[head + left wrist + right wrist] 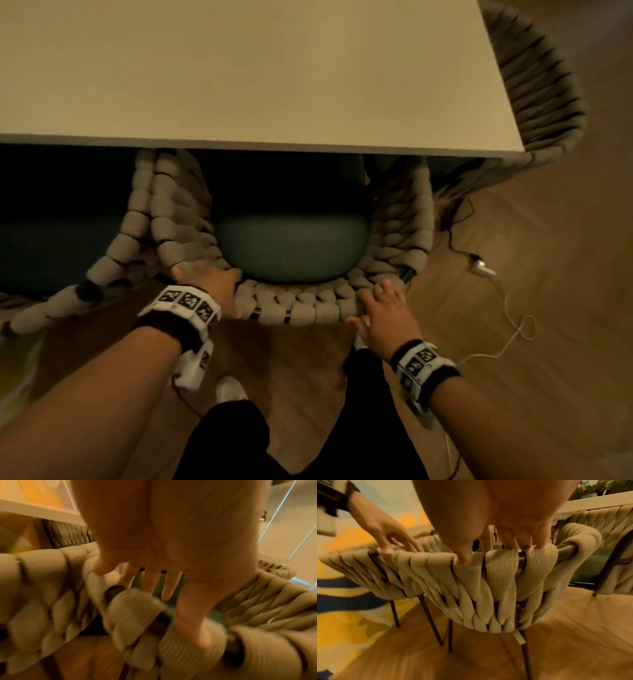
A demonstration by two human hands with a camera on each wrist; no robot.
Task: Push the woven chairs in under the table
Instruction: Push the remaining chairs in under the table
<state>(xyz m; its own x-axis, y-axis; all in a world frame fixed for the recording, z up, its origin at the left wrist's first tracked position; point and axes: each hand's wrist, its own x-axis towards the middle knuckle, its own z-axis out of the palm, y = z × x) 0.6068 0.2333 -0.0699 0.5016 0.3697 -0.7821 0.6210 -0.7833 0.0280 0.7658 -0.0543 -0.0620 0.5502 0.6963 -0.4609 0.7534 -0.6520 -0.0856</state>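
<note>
A beige woven chair (301, 308) with a teal seat cushion (291, 246) stands in front of me, its front half under the white table (239, 68). My left hand (205, 277) lies over the left part of the chair's back rim. In the left wrist view this hand (163, 547) has its fingers straight and spread past the rim of the chair (137, 608). My right hand (387, 315) rests on the right part of the rim. In the right wrist view the right hand (496, 513) has its fingertips on top of the chair (496, 581) and its thumb against the outer weave.
A second woven chair (113, 253) stands close on the left, and a third (541, 85) sits at the table's right end. A charger with cables (483, 267) lies on the wooden floor to the right. A yellow and blue rug (342, 615) is on the left. My legs (239, 438) stand behind the chair.
</note>
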